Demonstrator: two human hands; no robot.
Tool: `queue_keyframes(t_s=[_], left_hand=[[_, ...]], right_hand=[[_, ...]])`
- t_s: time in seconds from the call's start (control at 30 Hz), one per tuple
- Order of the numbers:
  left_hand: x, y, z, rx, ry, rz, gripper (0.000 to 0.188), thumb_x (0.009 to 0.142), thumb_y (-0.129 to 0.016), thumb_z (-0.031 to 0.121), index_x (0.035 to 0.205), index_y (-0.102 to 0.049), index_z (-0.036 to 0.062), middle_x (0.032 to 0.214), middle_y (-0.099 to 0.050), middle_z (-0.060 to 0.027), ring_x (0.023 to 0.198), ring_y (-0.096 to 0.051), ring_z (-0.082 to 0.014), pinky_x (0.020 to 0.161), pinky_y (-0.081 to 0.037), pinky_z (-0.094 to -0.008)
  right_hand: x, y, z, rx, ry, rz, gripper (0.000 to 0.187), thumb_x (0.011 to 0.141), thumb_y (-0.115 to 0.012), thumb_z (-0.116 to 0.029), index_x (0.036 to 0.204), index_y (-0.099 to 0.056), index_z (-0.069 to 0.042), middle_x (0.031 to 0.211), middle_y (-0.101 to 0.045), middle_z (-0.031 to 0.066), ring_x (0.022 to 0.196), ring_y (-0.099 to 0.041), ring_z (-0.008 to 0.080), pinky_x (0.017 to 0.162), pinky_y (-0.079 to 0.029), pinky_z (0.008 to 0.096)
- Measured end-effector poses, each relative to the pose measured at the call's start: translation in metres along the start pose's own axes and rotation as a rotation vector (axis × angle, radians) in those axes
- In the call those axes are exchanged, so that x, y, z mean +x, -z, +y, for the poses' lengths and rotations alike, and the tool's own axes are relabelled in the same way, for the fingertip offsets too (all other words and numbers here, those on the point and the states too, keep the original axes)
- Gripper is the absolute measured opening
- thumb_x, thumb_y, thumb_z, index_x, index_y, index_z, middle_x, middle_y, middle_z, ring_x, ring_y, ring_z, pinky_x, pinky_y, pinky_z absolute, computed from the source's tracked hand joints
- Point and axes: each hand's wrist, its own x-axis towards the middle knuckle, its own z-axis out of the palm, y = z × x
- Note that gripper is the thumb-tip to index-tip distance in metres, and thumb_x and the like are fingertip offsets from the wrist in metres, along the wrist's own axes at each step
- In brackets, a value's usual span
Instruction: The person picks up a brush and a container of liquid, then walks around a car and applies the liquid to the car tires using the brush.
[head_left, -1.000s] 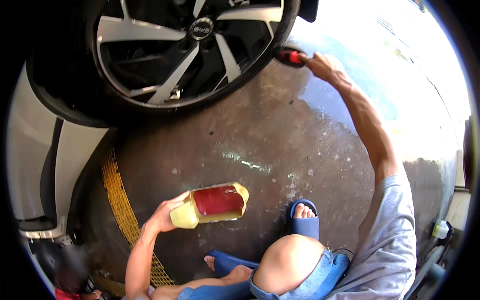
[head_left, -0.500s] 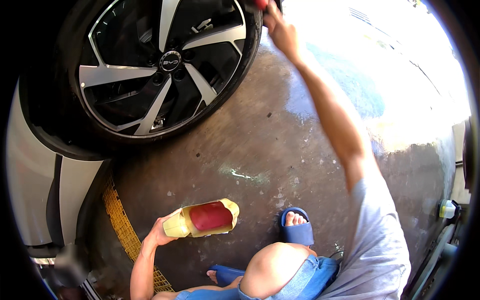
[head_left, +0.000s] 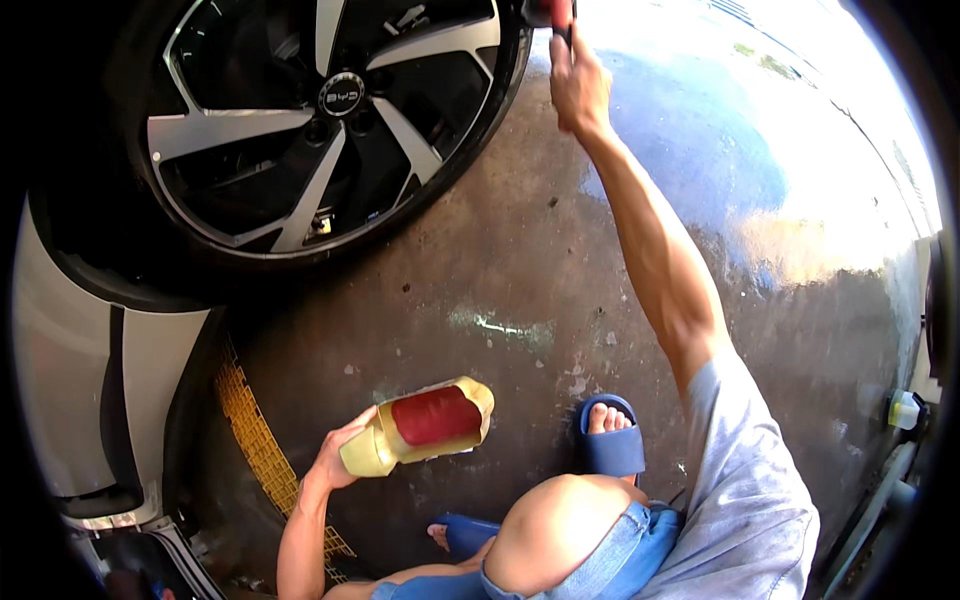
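Observation:
My left hand is closed around the narrow end of a yellow plastic container, cut open along its side. Dark red liquid lies inside it. At the top of the view, my right hand reaches far forward, its fingers around a red-and-black tool held by the edge of the tyre. The frame's top edge cuts off most of that tool, so I cannot tell its kind. Within the tyre is a black and silver spoked car wheel.
A silver car body runs along the left. A yellow grating strip crosses the wet brown floor near my left forearm. My feet are in blue slippers. A small yellowish container stands at the far right.
My right hand has shifted slightly right and down, bringing more of the red-and-black tool into view. My left hand and the yellow container have moved a little to the right.

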Motion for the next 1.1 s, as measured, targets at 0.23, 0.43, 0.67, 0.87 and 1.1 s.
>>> queue_keyframes(t_s=[0.23,0.43,0.67,0.87,1.1], left_hand=[[0.012,-0.006,-0.011,0.000,0.036,-0.007,0.042,0.068,-0.082,0.003,0.109,-0.071,0.0016,0.138,-0.061,-0.0235,0.137,-0.054,-0.0342,0.105,-0.050,-0.0364],[0.003,-0.006,-0.022,-0.061,0.017,-0.008,0.036,0.070,-0.078,0.000,0.105,-0.069,-0.0014,0.135,-0.062,-0.0263,0.138,-0.052,-0.0367,0.104,-0.050,-0.0365],[-0.006,0.001,-0.010,-0.004,0.036,0.009,0.043,0.069,-0.083,0.004,0.110,-0.069,-0.0001,0.139,-0.060,-0.0241,0.130,-0.059,-0.0365,0.103,-0.052,-0.0370],[0.016,-0.009,-0.012,-0.051,0.023,0.014,0.054,0.068,-0.085,0.007,0.119,-0.068,0.0000,0.145,-0.056,-0.0250,0.130,-0.060,-0.0331,0.101,-0.052,-0.0357],[-0.008,-0.001,-0.030,0.028,-0.122,-0.011,0.045,0.070,-0.085,0.007,0.112,-0.071,0.0020,0.140,-0.060,-0.0236,0.135,-0.055,-0.0332,0.103,-0.051,-0.0359]], right_hand=[[-0.088,-0.092,0.127,-0.115,-0.168,-0.049,0.051,0.108,-0.039,-0.032,0.153,-0.032,-0.010,0.095,-0.068,0.0342,0.083,-0.068,0.0514,0.072,-0.056,0.0572],[-0.163,-0.070,0.147,-0.131,-0.030,-0.333,0.045,0.104,-0.050,-0.029,0.144,-0.045,-0.009,0.110,-0.069,0.0313,0.104,-0.067,0.0494,0.086,-0.056,0.0556],[-0.036,-0.057,0.051,0.074,-0.276,-0.001,0.060,0.106,-0.044,-0.038,0.156,-0.032,-0.008,0.087,-0.071,0.0287,0.078,-0.070,0.0481,0.070,-0.056,0.0535],[-0.149,-0.142,0.138,-0.052,-0.400,-0.109,0.059,0.108,-0.041,-0.036,0.158,-0.020,-0.014,0.072,-0.067,0.0267,0.067,-0.070,0.0427,0.058,-0.054,0.0523],[-0.276,-0.127,0.036,0.064,-0.414,-0.962,0.051,0.106,-0.042,-0.036,0.152,-0.040,-0.013,0.081,-0.068,0.0231,0.071,-0.071,0.0347,0.068,-0.056,0.0477]])
